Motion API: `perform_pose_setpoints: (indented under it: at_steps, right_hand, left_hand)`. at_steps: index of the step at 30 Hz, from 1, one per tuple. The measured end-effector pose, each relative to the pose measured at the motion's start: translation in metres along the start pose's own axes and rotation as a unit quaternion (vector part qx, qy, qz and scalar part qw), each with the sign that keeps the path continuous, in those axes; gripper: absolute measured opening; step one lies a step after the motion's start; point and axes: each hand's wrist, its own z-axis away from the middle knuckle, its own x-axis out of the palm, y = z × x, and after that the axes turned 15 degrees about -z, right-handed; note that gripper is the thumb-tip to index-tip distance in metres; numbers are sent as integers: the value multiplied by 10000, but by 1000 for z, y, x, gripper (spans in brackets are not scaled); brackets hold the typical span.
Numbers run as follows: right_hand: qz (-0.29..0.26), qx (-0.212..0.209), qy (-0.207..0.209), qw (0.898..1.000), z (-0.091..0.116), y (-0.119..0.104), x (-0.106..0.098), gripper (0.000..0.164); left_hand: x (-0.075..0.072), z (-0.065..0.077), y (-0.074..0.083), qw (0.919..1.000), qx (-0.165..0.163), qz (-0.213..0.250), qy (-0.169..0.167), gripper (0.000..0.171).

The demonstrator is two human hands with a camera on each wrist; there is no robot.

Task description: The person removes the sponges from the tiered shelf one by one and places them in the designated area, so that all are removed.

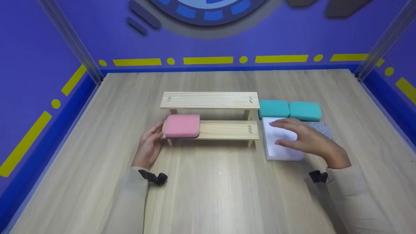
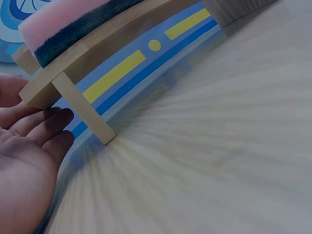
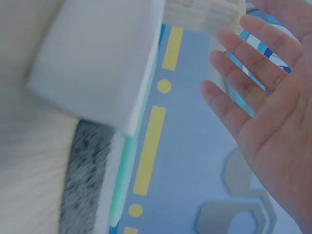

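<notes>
My left hand [image 1: 149,144] is at the left end of a low wooden shelf [image 1: 224,129], its loosely bent fingers right at the plank's edge. In the left wrist view, its fingertips [image 2: 63,117] lie just below the plank end. A pink sponge [image 1: 182,125] with a dark green scouring layer [image 2: 83,34] lies on that shelf's left end. Over a thick white sponge block [image 1: 276,146], my right hand [image 1: 305,138] hovers with fingers spread and nothing between them. The right wrist view shows its palm apart from the white block [image 3: 97,58].
Behind the low shelf stands a taller wooden shelf [image 1: 209,100]. Two teal sponges [image 1: 274,108] [image 1: 305,110] lie side by side right of it. A grey speckled sponge [image 1: 321,129] is partly hidden behind my right hand. Blue panels [image 1: 208,48] wall the table's back and sides.
</notes>
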Motion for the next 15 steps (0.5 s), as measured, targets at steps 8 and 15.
perform_pose_setpoints:
  at_steps: [8,15]
  right_hand:
    - [-47,-557,187,9983,-23,-11,9,55]
    - [-300,-700,171,9970,-42,-24,18,56]
  left_hand:
    - [0,0,1,10000,17,20,-15,57]
    - [-1,0,0,10000,-12,-24,2,57]
